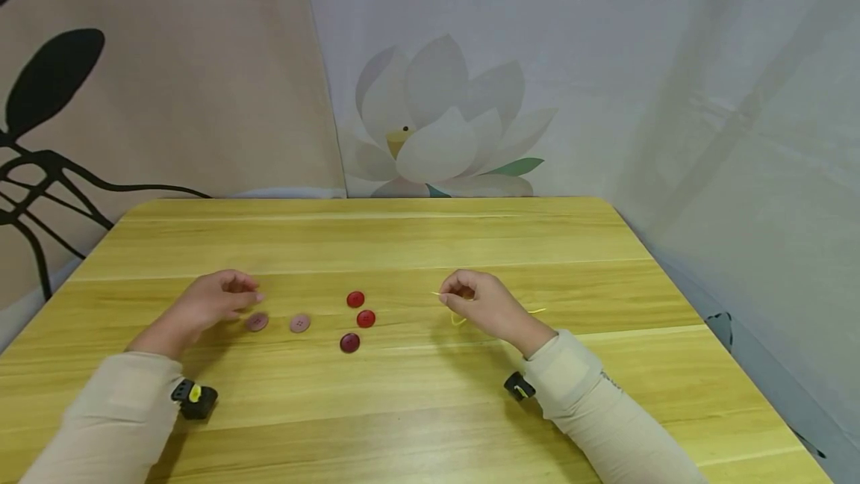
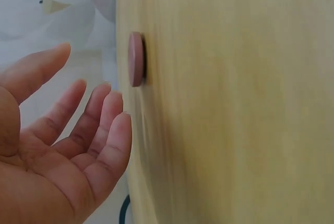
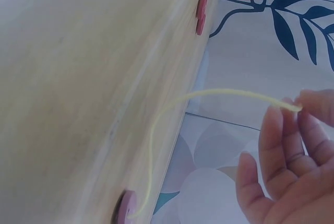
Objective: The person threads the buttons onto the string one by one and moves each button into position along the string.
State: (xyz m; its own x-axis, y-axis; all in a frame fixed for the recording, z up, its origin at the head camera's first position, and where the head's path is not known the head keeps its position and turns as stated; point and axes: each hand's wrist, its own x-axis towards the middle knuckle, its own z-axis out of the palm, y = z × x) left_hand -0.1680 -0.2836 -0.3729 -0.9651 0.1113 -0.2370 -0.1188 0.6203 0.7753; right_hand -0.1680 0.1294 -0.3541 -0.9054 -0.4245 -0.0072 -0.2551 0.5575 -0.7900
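Note:
My right hand [image 1: 487, 305] pinches one end of a yellow string [image 3: 224, 92] between thumb and fingertips, above the table. In the right wrist view the string curves down to a pink button [image 3: 129, 207] lying on the table, which my right hand and wrist hide in the head view. Over on the left, my left hand [image 1: 211, 303] hovers with loosely bent fingers and nothing in them. Just beside its fingertips lies a mauve button [image 1: 257, 321], seen nearly edge-on in the left wrist view. A paler pink button [image 1: 300, 323] lies to its right.
Two bright red buttons [image 1: 366, 318] and a dark red button [image 1: 349, 343] lie mid-table between the hands. The wooden table [image 1: 403, 424] ends at a printed cloth backdrop [image 1: 255, 95]. Small black devices [image 1: 195, 399] are worn at both wrists.

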